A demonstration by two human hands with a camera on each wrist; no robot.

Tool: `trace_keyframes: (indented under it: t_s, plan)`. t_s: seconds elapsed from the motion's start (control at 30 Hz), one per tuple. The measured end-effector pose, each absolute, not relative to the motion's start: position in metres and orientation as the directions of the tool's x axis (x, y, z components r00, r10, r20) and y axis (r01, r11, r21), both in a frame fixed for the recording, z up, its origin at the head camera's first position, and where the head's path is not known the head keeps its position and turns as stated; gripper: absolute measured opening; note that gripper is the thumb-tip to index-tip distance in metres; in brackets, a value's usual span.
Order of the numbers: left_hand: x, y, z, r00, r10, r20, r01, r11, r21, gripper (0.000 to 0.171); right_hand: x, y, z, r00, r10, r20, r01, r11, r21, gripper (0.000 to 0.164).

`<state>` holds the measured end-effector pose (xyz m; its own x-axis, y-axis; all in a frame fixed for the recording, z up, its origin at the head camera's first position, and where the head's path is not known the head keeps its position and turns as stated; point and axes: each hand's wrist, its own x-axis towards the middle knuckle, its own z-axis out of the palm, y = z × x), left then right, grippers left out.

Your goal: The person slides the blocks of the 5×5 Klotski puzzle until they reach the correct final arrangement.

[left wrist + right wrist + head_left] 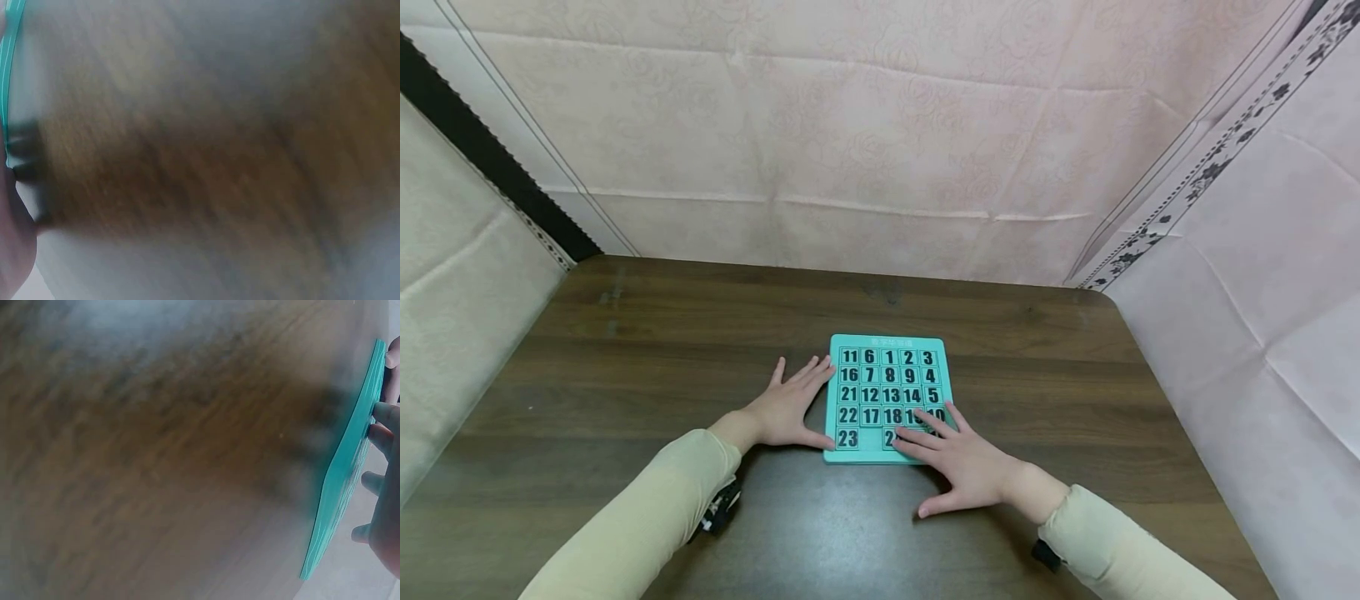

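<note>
A turquoise number sliding puzzle [869, 417] lies flat on the wooden table, its numbered tiles in rows. One gap shows in the bottom row, right of the tile marked 23. My left hand [785, 410] has its fingers spread, with thumb and fingertips at the puzzle's left edge. Over the lower right tiles reaches my right hand [966, 467], fingers extended and thumb out over the table; it hides part of the bottom row. In the right wrist view the puzzle [347, 462] appears edge-on beside the fingers. Only a sliver of the puzzle shows in the left wrist view.
The brown wooden table [662, 350] has rounded far corners. Pale patterned cloth [865, 142] hangs behind it, and more cloth [1247, 275] borders the sides. A dark band [482, 150] runs down at the far left. Dark wrist devices [721, 507] sit at both sleeves.
</note>
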<state>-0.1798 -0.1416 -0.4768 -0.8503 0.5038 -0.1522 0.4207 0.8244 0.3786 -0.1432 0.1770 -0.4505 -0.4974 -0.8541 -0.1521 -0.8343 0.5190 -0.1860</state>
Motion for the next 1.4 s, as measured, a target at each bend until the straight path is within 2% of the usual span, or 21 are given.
trace_keyframes:
  t_s: [0.13, 0.3, 0.6, 0.73, 1.4]
  plan:
    - [-0.179, -0.142, -0.475, -0.850, 0.505, -0.148, 0.424, 0.824, 0.376, 0.115, -0.140, 0.169, -0.447, -0.494, -0.859, -0.133, -0.836, 0.511, -0.198, 0.085]
    - [-0.179, -0.142, -0.474, -0.850, 0.508, -0.141, 0.429, 0.822, 0.376, 0.114, -0.139, 0.149, -0.443, -0.441, -0.893, -0.089, -0.883, 0.450, -0.137, 0.086]
    - [-0.179, -0.142, -0.478, -0.850, 0.510, -0.133, 0.433, 0.819, 0.378, 0.113, -0.143, 0.123, -0.446, -0.411, -0.893, -0.185, -0.899, 0.430, -0.081, 0.088]
    - [-0.179, -0.142, -0.477, -0.849, 0.511, -0.137, 0.432, 0.818, 0.379, 0.113, -0.144, 0.121, -0.448, -0.415, -0.884, -0.216, -0.894, 0.440, -0.082, 0.087]
    - [-0.180, -0.141, -0.476, -0.851, 0.505, -0.144, 0.425, 0.823, 0.376, 0.114, -0.143, 0.146, -0.444, -0.458, -0.862, -0.215, -0.858, 0.492, -0.145, 0.084]
